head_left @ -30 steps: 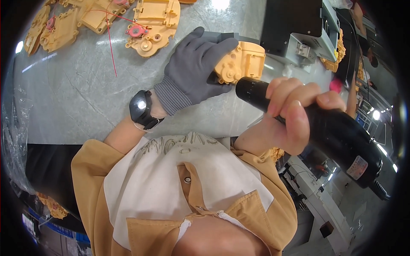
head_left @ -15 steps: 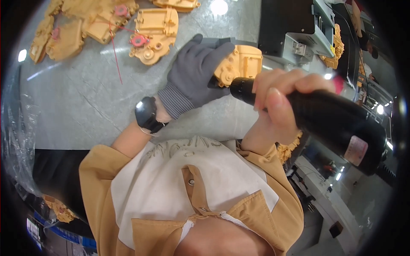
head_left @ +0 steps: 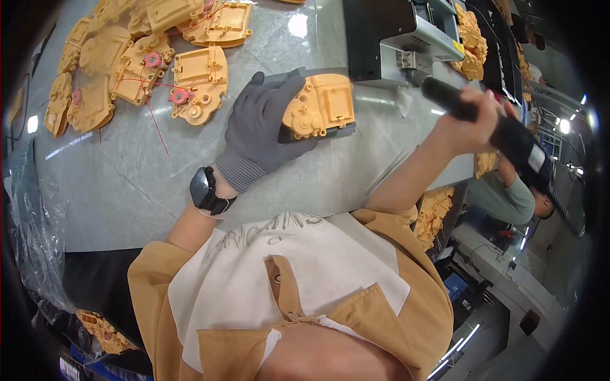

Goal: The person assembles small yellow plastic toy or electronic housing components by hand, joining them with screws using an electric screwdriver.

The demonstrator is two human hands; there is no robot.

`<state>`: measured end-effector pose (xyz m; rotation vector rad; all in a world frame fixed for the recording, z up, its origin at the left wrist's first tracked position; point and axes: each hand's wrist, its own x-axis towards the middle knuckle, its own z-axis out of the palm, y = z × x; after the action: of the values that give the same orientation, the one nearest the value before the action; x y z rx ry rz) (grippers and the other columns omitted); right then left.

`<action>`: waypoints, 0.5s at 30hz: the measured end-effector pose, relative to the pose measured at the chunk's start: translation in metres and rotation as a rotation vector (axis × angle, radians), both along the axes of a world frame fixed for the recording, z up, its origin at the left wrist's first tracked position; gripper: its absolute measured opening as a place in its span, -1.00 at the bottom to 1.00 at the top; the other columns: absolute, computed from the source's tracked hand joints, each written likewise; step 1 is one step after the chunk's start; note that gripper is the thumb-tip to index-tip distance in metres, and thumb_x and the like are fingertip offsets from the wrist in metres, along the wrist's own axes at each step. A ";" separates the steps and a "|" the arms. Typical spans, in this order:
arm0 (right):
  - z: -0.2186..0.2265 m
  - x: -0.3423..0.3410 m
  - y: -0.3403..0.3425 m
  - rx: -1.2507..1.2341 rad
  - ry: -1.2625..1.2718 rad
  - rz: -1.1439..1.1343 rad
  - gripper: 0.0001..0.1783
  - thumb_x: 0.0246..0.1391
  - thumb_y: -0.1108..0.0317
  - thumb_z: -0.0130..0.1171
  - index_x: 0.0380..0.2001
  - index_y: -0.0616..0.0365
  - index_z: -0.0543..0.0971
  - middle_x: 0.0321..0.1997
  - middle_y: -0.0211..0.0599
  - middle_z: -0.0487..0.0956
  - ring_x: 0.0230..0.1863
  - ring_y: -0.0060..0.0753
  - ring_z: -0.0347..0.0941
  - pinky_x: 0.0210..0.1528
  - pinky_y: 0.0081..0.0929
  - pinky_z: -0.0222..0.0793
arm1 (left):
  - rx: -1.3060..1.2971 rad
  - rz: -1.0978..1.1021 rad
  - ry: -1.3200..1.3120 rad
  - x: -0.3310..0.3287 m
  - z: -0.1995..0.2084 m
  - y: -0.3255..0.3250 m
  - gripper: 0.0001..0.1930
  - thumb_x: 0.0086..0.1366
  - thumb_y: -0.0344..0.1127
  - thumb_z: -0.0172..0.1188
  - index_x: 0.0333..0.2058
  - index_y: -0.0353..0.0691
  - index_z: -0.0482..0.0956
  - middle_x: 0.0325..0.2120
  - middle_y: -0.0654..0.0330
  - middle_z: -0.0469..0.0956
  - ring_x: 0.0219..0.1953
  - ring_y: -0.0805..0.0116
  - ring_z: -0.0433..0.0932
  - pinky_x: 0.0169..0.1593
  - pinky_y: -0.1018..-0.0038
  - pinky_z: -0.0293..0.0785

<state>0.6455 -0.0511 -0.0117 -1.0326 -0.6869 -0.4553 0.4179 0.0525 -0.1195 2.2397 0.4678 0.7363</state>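
L hand [head_left: 264, 130] on yellow housing [head_left: 319, 105]

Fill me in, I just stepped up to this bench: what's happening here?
A person sits at a grey worktable. The gloved left hand presses a yellow plastic housing down on a dark fixture. The bare right hand holds a black electric screwdriver raised off to the side, clear of the part. More yellow housings with pink gears and red wires lie at the far left.
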 end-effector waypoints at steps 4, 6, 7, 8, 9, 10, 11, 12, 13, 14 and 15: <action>0.021 -0.026 -0.020 -0.289 0.256 0.310 -0.56 -0.28 0.59 0.03 -0.20 0.28 0.27 -0.68 -0.34 0.31 -0.75 -0.47 0.21 -0.55 -0.39 0.23 | 0.012 0.021 0.010 -0.002 -0.002 0.000 -0.18 -0.23 -0.15 0.38 0.06 -0.18 0.22 -0.13 0.14 0.39 -0.08 0.12 0.36 0.17 0.17 0.12; 0.027 -0.044 -0.031 -0.264 0.168 0.438 -0.59 -0.22 0.54 -0.05 -0.17 0.22 0.28 -0.69 -0.35 0.26 -0.74 -0.49 0.19 -0.53 -0.37 0.21 | -0.011 0.022 0.004 -0.001 -0.004 -0.002 -0.23 -0.23 -0.12 0.35 0.02 -0.16 0.26 -0.26 0.11 0.40 -0.11 0.17 0.36 0.16 0.17 0.13; 0.028 -0.050 -0.032 -0.234 0.144 0.468 -0.59 -0.20 0.52 -0.06 -0.16 0.21 0.27 -0.70 -0.35 0.25 -0.75 -0.49 0.18 -0.53 -0.37 0.21 | -0.016 0.024 0.009 -0.002 -0.004 -0.003 -0.23 -0.23 -0.12 0.35 0.02 -0.16 0.26 -0.26 0.11 0.40 -0.11 0.17 0.36 0.16 0.17 0.13; 0.027 -0.054 -0.029 -0.239 0.150 0.471 -0.59 -0.20 0.52 -0.06 -0.16 0.21 0.27 -0.70 -0.35 0.25 -0.75 -0.49 0.18 -0.53 -0.37 0.21 | -0.001 0.028 0.014 -0.003 -0.005 -0.002 -0.23 -0.24 -0.12 0.35 0.02 -0.16 0.26 -0.26 0.11 0.40 -0.11 0.17 0.36 0.16 0.17 0.13; 0.027 -0.060 -0.025 -0.209 0.148 0.551 -0.59 -0.20 0.53 -0.07 -0.15 0.20 0.27 -0.70 -0.34 0.25 -0.75 -0.48 0.19 -0.53 -0.36 0.22 | 0.015 0.030 0.016 -0.003 -0.005 -0.001 -0.22 -0.24 -0.12 0.35 0.02 -0.16 0.26 -0.27 0.11 0.41 -0.11 0.18 0.36 0.17 0.18 0.13; 0.026 -0.067 -0.021 -0.179 0.146 0.633 -0.58 -0.19 0.53 -0.08 -0.14 0.20 0.26 -0.70 -0.33 0.25 -0.75 -0.46 0.19 -0.53 -0.35 0.23 | 0.010 0.032 0.019 -0.002 -0.005 -0.001 -0.22 -0.24 -0.12 0.35 0.02 -0.16 0.26 -0.27 0.11 0.41 -0.11 0.18 0.36 0.17 0.18 0.13; 0.024 -0.073 -0.016 -0.184 0.150 0.637 -0.58 -0.19 0.53 -0.08 -0.14 0.20 0.26 -0.70 -0.33 0.25 -0.75 -0.46 0.19 -0.53 -0.35 0.23 | 0.003 0.027 -0.002 -0.001 -0.004 0.000 -0.21 -0.24 -0.12 0.35 0.03 -0.16 0.25 -0.27 0.11 0.41 -0.11 0.18 0.36 0.17 0.18 0.12; 0.021 -0.080 -0.009 -0.196 0.138 0.697 -0.57 -0.18 0.53 -0.09 -0.13 0.19 0.24 -0.70 -0.32 0.25 -0.75 -0.45 0.20 -0.53 -0.35 0.23 | -0.002 0.027 -0.023 -0.001 -0.004 0.000 -0.21 -0.24 -0.12 0.36 0.04 -0.16 0.25 -0.28 0.12 0.41 -0.11 0.19 0.37 0.17 0.18 0.12; 0.018 -0.086 -0.002 -0.207 0.125 0.758 -0.56 -0.18 0.54 -0.09 -0.11 0.19 0.23 -0.70 -0.32 0.25 -0.75 -0.43 0.20 -0.53 -0.34 0.23 | -0.004 0.036 -0.020 -0.001 -0.004 0.000 -0.21 -0.24 -0.12 0.36 0.04 -0.16 0.25 -0.28 0.12 0.41 -0.11 0.19 0.37 0.17 0.18 0.12; 0.015 -0.092 0.005 -0.200 0.121 0.779 -0.54 -0.18 0.57 -0.10 -0.10 0.20 0.20 -0.69 -0.29 0.28 -0.74 -0.40 0.23 -0.51 -0.32 0.26 | -0.006 0.025 0.000 -0.002 -0.005 0.000 -0.20 -0.25 -0.12 0.36 0.04 -0.16 0.24 -0.29 0.13 0.42 -0.11 0.20 0.37 0.16 0.18 0.13; 0.012 -0.096 0.012 -0.202 0.122 0.790 -0.54 -0.18 0.57 -0.10 -0.10 0.20 0.20 -0.69 -0.29 0.28 -0.74 -0.40 0.23 -0.51 -0.32 0.26 | -0.008 0.014 0.017 -0.002 -0.004 0.000 -0.19 -0.25 -0.11 0.36 0.05 -0.17 0.24 -0.30 0.14 0.42 -0.11 0.20 0.37 0.16 0.18 0.14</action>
<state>0.5499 -0.0393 0.0007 -0.8809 -0.9747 0.3656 0.4160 0.0528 -0.1236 2.2392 0.4942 0.7218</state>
